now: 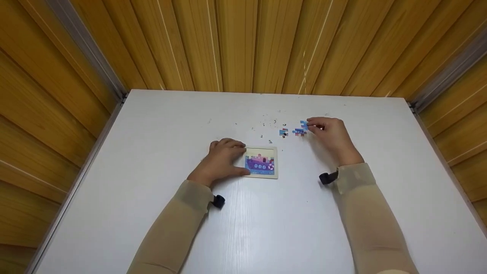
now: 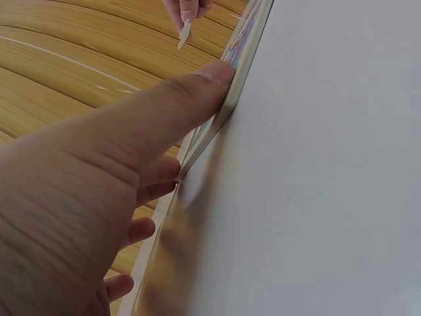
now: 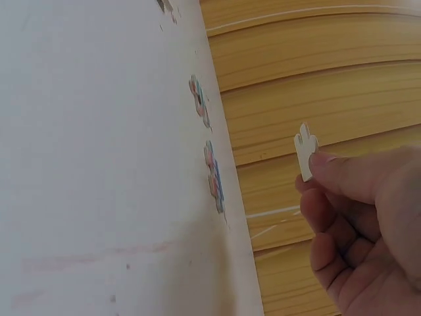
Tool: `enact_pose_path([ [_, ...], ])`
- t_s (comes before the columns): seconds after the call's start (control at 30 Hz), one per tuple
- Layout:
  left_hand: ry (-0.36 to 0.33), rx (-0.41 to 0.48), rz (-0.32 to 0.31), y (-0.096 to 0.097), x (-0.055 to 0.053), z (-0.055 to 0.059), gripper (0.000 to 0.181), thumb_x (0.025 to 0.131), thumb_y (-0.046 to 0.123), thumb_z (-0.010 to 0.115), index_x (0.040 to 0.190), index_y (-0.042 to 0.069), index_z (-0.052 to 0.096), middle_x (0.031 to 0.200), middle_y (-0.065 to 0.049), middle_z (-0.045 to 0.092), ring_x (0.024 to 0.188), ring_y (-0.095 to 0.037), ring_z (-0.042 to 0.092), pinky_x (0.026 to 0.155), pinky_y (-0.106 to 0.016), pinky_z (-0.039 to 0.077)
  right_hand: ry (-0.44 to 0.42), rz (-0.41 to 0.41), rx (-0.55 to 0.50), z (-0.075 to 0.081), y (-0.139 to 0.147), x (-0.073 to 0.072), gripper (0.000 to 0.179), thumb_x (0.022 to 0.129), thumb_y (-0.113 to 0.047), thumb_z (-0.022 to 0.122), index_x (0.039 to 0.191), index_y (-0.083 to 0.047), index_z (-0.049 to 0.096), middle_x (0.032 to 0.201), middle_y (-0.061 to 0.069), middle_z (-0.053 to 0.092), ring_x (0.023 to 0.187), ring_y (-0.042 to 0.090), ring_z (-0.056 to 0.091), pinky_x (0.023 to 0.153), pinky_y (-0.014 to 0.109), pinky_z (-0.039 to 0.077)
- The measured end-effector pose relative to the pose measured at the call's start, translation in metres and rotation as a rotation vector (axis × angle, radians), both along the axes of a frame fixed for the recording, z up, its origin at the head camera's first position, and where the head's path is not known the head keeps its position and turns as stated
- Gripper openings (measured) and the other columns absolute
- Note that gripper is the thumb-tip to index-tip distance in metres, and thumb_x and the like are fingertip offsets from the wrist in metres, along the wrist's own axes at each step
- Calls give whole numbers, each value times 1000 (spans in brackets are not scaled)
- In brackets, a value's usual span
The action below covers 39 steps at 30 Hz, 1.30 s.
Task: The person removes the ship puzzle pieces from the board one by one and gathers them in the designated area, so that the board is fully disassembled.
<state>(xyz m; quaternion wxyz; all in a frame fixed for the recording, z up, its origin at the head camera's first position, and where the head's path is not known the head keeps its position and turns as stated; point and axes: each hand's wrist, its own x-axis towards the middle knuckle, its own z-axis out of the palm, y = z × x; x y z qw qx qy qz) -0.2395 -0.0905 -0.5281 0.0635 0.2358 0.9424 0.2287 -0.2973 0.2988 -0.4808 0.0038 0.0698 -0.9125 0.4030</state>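
Observation:
A square jigsaw tray [image 1: 276, 163] with a pale rim lies on the table, its fitted pieces showing a purple and pink boat on blue water. My left hand [image 1: 222, 160] grips the tray's left side, thumb [image 2: 214, 76] on the near edge and index finger at the far corner. Up to the right, my right hand [image 1: 331, 135] pinches a blue puzzle piece [image 1: 304, 125] between thumb and fingertips. Its pale back [image 3: 305, 155] faces the right wrist view, held up off the table. Close below it lie two loose pieces, a blue and purple puzzle piece [image 1: 299, 132] and a multicoloured puzzle piece [image 1: 284, 132].
Small specks and scraps [image 1: 270, 121] are scattered on the white table [image 1: 171, 125] beyond the tray. Yellow wood-look panels [image 1: 236, 45] stand behind the table and on both sides. A black wrist device [image 1: 328, 178] sits at the right sleeve, another [image 1: 218, 201] at the left.

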Motion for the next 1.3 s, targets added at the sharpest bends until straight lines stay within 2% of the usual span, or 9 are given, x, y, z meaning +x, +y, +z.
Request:
enact_pose_path([
  [0.23, 3, 11, 1, 0, 0, -1, 84, 89, 61, 92, 157, 17, 69, 166, 3, 63, 161, -26, 47, 134, -61, 27, -84, -75, 13, -3, 13, -4, 32, 113, -11, 67, 143, -5, 78, 159, 22, 68, 158, 42, 56, 134, 60, 41],
  [0.43, 8, 13, -5, -1, -1, -2, 84, 90, 62, 92, 157, 16, 69, 167, 2, 63, 162, -28, 46, 134, -61, 27, -81, -95, 40, -8, 25, -6, 31, 114, -12, 66, 140, -3, 79, 158, 22, 68, 155, 41, 58, 132, 60, 44],
  [0.73, 5, 11, -6, -1, -1, -2, 84, 90, 62, 91, 157, 16, 69, 167, 2, 63, 162, -28, 46, 134, -59, 29, -168, -101, 106, -13, 34, -7, 32, 115, -13, 62, 142, -6, 78, 163, 19, 65, 161, 43, 50, 134, 63, 39],
  [1.13, 2, 13, -10, -2, 0, -1, 85, 90, 62, 91, 158, 16, 68, 167, 1, 62, 163, -29, 46, 134, -59, 29, -236, -78, 139, -17, 39, -1, 33, 115, -15, 62, 145, -10, 76, 159, 18, 67, 152, 39, 56, 132, 64, 43],
  [1.3, 3, 9, -13, -2, 0, -1, 85, 91, 63, 90, 158, 16, 68, 168, 1, 62, 163, -29, 46, 134, -59, 29, -229, -80, 147, -17, 38, -2, 33, 114, -15, 63, 143, -9, 76, 156, 18, 68, 144, 37, 57, 130, 64, 45],
])
